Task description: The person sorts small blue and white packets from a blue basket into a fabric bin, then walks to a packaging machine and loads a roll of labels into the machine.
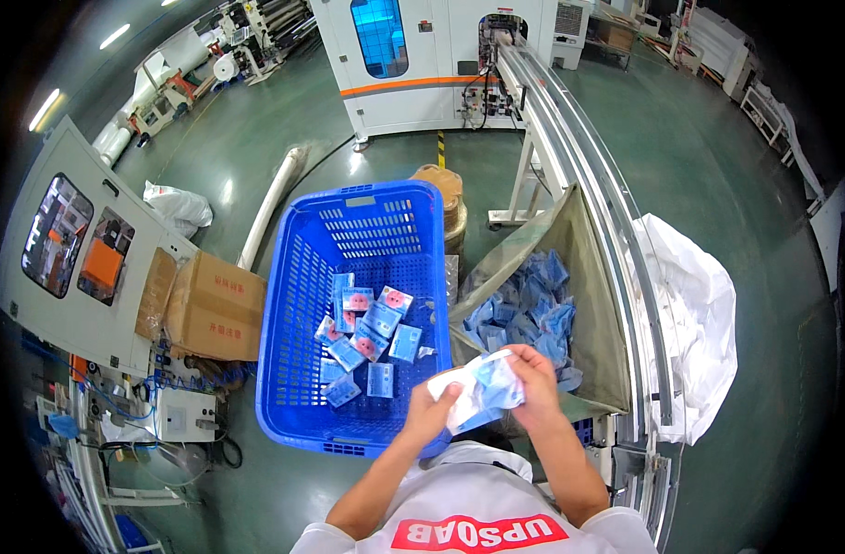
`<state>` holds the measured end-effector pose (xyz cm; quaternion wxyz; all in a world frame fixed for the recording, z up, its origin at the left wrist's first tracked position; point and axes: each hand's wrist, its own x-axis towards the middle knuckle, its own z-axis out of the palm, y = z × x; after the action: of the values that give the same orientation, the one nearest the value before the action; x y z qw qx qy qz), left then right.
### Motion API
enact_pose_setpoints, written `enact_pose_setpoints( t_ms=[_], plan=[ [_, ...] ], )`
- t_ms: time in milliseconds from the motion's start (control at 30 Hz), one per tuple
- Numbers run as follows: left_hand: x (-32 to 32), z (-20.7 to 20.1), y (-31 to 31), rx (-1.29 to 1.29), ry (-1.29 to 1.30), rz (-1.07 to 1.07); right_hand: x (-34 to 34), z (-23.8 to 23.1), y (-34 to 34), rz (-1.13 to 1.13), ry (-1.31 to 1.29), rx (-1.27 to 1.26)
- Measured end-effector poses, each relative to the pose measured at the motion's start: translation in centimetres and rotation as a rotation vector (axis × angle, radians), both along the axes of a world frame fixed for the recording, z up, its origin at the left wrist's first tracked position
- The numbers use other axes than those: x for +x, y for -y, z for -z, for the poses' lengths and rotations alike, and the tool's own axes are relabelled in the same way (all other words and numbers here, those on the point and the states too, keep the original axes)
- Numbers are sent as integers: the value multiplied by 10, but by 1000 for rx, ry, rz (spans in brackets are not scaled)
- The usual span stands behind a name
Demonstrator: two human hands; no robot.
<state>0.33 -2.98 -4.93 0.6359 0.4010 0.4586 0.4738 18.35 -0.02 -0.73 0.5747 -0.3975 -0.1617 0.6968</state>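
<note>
My left hand (430,413) is closed on a white folded tissue stack (458,380), its thumb lying on top. On the other side, my right hand (537,386) pinches a blue-and-white film wrapper (498,380) that lies against the tissues. Whether the film still encloses part of the stack cannot be made out. Both hands are held over the near right corner of a large blue plastic basket (284,369). Several small blue tissue packs (404,343), a few with pink prints, lie loosely on its bottom.
Right of the basket, a greenish cloth-sided bin (600,355) holds many crumpled blue wrappers (533,300). A long metal conveyor (596,166) runs past it to a white machine (413,102). A cardboard box (215,305) stands at left; a white sack (690,305) lies at right.
</note>
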Motion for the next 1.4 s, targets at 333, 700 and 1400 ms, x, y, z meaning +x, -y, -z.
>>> enact_pose_setpoints(
  t_ms=[333, 700, 1400],
  plan=[
    [-52, 5, -40, -49, 678, -442, 103, 70, -54, 489, 600, 83],
    [19, 20, -11, -382, 518, 32, 41, 74, -10, -447, 604, 186],
    [-326, 370, -37, -675, -1339, 115, 80, 35, -27, 279, 525, -145]
  ],
)
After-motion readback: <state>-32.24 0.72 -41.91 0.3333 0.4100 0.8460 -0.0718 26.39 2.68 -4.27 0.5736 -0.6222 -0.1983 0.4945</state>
